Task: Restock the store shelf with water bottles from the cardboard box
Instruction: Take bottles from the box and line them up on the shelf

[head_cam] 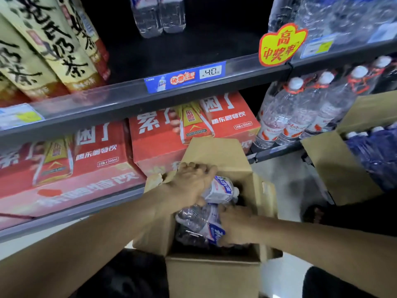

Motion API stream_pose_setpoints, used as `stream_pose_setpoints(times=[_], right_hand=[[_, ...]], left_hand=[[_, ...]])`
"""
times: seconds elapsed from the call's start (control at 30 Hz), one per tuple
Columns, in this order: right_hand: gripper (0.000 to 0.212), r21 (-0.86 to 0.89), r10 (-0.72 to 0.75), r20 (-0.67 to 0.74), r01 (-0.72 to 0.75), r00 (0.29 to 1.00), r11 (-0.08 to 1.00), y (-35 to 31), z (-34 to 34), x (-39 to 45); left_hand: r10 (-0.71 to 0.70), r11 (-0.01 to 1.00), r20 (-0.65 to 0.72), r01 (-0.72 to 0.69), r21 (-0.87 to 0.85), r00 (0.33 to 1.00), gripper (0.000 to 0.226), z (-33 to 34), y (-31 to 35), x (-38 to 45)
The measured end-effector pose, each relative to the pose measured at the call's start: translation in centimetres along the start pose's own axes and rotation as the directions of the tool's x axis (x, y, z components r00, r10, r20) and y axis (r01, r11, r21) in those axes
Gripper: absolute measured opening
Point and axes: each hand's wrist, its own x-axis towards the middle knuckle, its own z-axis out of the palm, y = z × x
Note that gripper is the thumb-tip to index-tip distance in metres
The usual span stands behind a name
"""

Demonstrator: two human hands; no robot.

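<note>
An open cardboard box [212, 274] stands on the floor below me with its flaps up. Inside it, my left hand [193, 183] grips a clear water bottle [222, 190] with a white and blue label. My right hand [236, 224] grips a second water bottle [199, 222] lying lower in the box. The dark shelf [167, 48] above holds two water bottles [159, 16] at its back, with bare space in front of them. A blue price tag [185, 76] reading 4.0 sits on the shelf's front rail.
Tall cream milk-tea bottles [49, 44] fill the upper shelf's left side. Red drink cartons [189, 130] sit on the lower shelf. Large water bottles with white caps [300, 108] stand at right. Another open box [343, 164] of blue-capped bottles stands at far right.
</note>
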Motion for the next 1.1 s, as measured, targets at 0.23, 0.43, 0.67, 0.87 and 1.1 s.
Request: stream_pose_setpoints(times=[0.23, 0.43, 0.67, 0.87, 1.1], right_hand=[[0.052, -0.003, 0.036, -0.068, -0.036, 0.997, 0.999, -1.3, -1.1, -2.6], [0.09, 0.01, 0.033, -0.259, -0.032, 0.965, 0.999, -0.7, -3.7, -4.9], [0.072, -0.301, -0.119, -0.48, -0.036, 0.869, 0.953, -2.2, -8.8, -8.1], [0.057, -0.434, -0.167, -0.569, -0.121, 0.805, 0.893, -2.9, -11.9, -12.7], [0.075, -0.476, -0.213, -0.683, -0.203, 0.699, 0.856, -2.2, -17.7, -19.2]], left_hand=[[-0.01, 0.998, 0.01, 0.009, 0.069, 1.0, 0.1, -0.5, -0.9, -1.6], [-0.146, 0.973, -0.181, 0.109, -0.202, 0.972, 0.091, 0.3, -3.4, -5.5], [-0.33, 0.833, -0.433, 0.043, -0.551, 0.839, 0.082, -0.5, -3.6, -8.8], [-0.379, 0.754, -0.639, -0.178, -0.632, 0.669, 0.081, -2.3, -2.9, -11.0], [-0.48, 0.627, -0.736, -0.401, -0.668, 0.477, 0.073, -7.8, -2.6, -12.2]])
